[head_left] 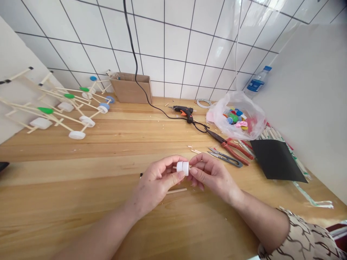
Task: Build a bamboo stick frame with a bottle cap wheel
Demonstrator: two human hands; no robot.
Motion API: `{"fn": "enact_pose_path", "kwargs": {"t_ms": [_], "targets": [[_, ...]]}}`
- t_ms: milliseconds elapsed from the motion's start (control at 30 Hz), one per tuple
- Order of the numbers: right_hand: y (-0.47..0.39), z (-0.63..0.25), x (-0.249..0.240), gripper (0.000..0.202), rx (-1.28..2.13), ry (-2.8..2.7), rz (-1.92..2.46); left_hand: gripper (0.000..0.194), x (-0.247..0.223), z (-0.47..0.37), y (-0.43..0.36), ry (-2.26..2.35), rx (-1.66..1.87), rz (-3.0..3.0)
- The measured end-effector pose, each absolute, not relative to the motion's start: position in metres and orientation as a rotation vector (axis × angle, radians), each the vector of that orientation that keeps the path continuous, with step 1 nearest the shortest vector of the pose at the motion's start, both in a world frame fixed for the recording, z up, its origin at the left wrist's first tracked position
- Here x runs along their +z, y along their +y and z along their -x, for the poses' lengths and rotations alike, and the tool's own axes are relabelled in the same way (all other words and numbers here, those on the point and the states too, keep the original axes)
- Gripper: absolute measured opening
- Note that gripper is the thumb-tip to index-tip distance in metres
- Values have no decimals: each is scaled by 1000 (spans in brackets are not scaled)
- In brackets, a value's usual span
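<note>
Two white bottle caps (182,168), pressed together face to face, are pinched between the thumb and fingers of my left hand (154,182). A thin pale stick (175,167) pokes out on both sides of the caps. On its right side, the thumb and fingertips of my right hand (214,177) close on the stick's end, touching or almost touching the caps. Below the hands a loose wooden stick (177,190) lies on the table, partly covered by my left hand. A small black-tipped piece (141,175) shows behind my left wrist.
Stick frames with bottle-cap wheels (77,134) stand at left. Behind are a cardboard box (131,88), a glue gun (185,112) with its cord and a tape roll (204,103). At right lie pliers (230,146), thread snips (226,157), a bag of caps (217,112) and a black sheet (278,159).
</note>
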State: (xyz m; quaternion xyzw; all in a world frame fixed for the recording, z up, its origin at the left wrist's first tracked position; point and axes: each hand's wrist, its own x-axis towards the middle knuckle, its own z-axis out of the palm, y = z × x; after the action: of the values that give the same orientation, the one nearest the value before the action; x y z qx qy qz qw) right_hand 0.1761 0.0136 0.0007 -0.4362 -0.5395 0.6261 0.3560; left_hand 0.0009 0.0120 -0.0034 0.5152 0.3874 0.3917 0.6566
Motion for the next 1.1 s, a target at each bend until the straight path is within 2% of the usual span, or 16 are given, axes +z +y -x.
{"fn": "enact_pose_path", "kwargs": {"t_ms": [233,533,1100], "targets": [[11,-174,0,35,1465,-1518,1167,28,-1,-4,7,1031,953,-1239],[5,-171,-9,26,1442,-1467,1211,31,-6,-8,2,1120,1032,-1306],[11,-168,-6,36,1524,-1372,1185,30,-19,-8,5,1186,1119,-1663]]}}
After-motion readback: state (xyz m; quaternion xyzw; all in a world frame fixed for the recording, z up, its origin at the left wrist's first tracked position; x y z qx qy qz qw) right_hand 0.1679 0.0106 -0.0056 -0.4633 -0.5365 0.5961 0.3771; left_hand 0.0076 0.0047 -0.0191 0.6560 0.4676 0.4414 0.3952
